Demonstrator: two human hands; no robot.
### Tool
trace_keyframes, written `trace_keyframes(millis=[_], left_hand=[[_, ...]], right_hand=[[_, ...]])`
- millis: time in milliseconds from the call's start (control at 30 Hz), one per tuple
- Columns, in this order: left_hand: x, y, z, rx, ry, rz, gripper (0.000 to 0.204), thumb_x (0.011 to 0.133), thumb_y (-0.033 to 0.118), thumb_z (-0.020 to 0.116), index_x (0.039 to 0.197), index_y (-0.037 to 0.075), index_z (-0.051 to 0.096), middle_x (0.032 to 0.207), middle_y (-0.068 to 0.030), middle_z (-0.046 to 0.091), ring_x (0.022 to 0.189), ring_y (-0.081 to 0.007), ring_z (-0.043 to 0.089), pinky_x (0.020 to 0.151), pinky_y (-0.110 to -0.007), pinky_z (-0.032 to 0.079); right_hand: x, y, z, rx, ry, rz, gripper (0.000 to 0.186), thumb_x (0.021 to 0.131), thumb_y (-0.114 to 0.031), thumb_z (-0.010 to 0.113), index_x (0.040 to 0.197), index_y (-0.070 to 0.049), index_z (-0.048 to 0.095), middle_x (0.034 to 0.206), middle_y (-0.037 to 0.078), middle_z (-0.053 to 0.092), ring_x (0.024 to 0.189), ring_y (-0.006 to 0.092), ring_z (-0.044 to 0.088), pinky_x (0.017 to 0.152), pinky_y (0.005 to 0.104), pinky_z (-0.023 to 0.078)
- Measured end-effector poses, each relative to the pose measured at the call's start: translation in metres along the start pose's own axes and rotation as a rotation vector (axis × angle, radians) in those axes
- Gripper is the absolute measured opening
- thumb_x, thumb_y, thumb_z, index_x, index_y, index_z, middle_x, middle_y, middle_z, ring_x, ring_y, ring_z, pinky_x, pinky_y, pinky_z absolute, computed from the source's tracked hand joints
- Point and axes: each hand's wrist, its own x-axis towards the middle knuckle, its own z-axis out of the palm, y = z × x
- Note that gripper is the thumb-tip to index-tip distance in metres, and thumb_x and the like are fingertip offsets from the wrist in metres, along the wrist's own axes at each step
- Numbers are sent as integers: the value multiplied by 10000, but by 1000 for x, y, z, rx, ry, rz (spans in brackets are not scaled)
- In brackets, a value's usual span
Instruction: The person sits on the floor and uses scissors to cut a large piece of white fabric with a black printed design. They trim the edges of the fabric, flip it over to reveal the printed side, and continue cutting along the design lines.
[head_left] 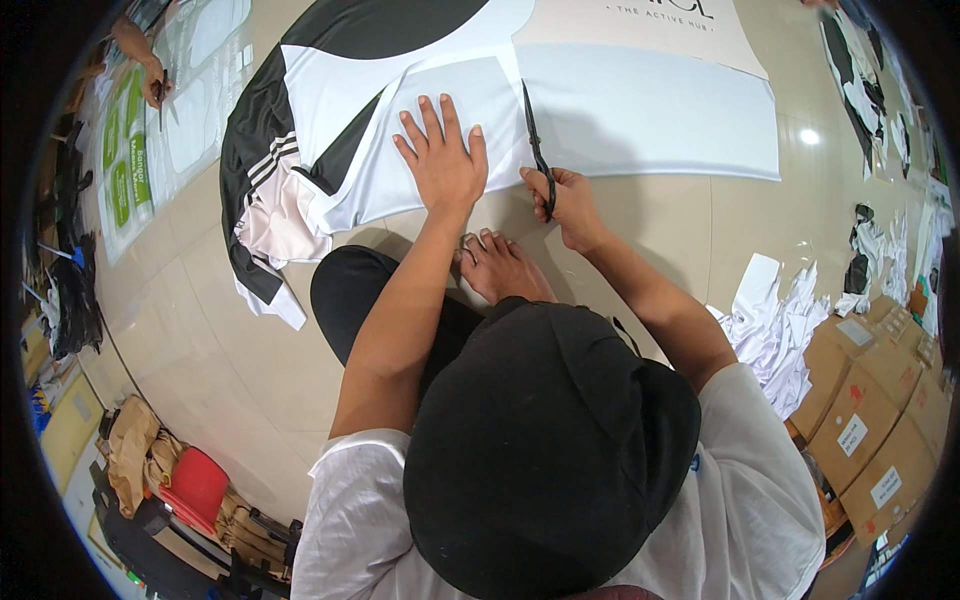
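Note:
Spread over the tiled floor lies a large white cloth (640,115) with a beige printed panel at its far end. Scissors (536,140) with black handles are held in my right hand (572,205), blades pointing away from me along the cloth's cut edge. To their left, my left hand (440,165) presses flat on the white fabric, fingers spread. A black-and-white garment (255,150), with striped trim and a bunched pale pink part, joins or underlies this cloth; which, I cannot tell. My bare foot (495,265) rests just short of the cloth's near edge.
White fabric scraps (770,320) lie right, beside stacked cardboard boxes (870,430). At the far left, another person's hand (153,80) is over clear plastic-covered sheets (185,130). A red item (195,490) and brown cloth (130,440) sit lower left. A black cap (545,450) covers the lower middle.

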Motion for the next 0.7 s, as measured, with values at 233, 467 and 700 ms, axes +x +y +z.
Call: trace_keyframes(millis=[233, 467, 700], left_hand=[[0, 0, 0, 4, -7, 2, 740, 1108, 489, 422, 1728, 99, 318, 1802, -225, 224, 1658, -525, 91, 1317, -685, 51], [0, 0, -1, 2, -16, 0, 743, 1109, 494, 418, 1730, 102, 312, 1806, -224, 214, 1657, -525, 93, 1317, -685, 48], [0, 0, -1, -4, -11, 3, 745, 1107, 494, 420, 1730, 98, 314, 1804, -231, 214, 1656, -530, 90, 1317, -684, 44]], right_hand=[[0, -5, 1, 13, -18, -2, 364, 924, -377, 855, 869, -79, 654, 659, -16, 587, 529, 102, 548, 516, 262, 410], [10, -17, 6, 36, -27, -63, 413, 916, -375, 855, 847, -30, 641, 622, 14, 581, 490, 132, 543, 471, 292, 398], [15, -16, 6, 53, -14, -49, 400, 912, -357, 873, 853, -33, 644, 632, 22, 604, 498, 127, 553, 478, 288, 406]])
